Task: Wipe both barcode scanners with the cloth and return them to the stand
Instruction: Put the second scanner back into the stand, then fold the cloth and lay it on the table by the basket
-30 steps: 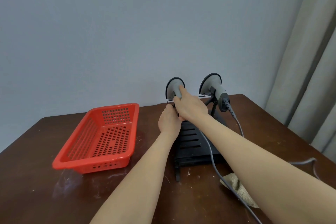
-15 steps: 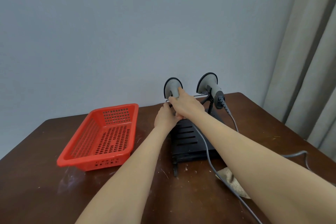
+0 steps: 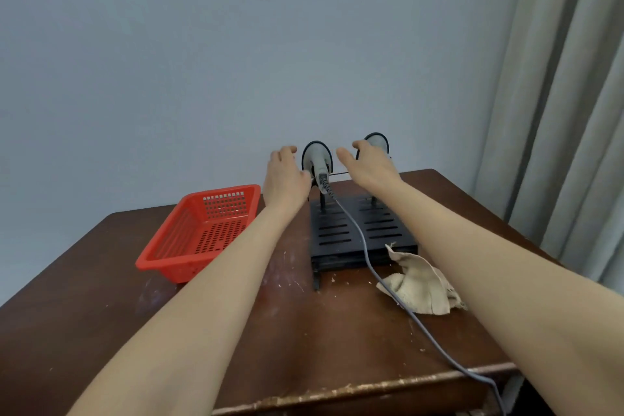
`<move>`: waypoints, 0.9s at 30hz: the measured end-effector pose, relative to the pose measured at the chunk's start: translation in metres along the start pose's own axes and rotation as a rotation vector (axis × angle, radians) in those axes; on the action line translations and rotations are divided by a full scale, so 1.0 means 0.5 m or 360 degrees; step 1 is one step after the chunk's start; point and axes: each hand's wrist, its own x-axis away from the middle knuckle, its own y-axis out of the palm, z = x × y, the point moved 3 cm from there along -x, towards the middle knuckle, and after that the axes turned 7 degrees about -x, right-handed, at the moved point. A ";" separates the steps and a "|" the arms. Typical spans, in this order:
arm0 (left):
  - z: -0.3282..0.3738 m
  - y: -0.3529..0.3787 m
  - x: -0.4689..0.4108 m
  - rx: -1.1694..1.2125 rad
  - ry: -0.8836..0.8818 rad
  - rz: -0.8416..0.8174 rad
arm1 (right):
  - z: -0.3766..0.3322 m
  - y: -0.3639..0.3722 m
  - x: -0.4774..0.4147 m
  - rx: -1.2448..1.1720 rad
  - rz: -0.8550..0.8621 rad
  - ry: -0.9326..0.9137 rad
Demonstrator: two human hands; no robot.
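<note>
Both hands loose, fingers spread, gripping nothing — left hand and right hand flank left scanner on stand; cloth beside stand; no readable writing.

A dark brown wooden table carries a red basket, a black stand, a beige cloth and a grey cable.

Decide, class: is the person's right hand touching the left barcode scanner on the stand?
Apart. The head view shows wall between the open right hand and the left barcode scanner, which sits alone on the stand.
</note>
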 end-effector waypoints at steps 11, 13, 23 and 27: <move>0.203 0.026 0.160 -0.0147 0.0504 -0.0664 | 0.094 -0.138 0.151 0.0325 -0.0310 0.0135; 0.212 0.048 0.187 -0.0213 0.0528 -0.0870 | 0.115 -0.146 0.183 0.0300 -0.0415 0.0210; 0.196 0.111 0.250 -0.0195 0.0481 -0.1188 | 0.198 -0.101 0.261 0.0472 -0.0586 0.0569; 0.185 0.113 0.250 -0.0099 0.0428 -0.1209 | 0.215 -0.093 0.250 0.0359 -0.0442 0.0590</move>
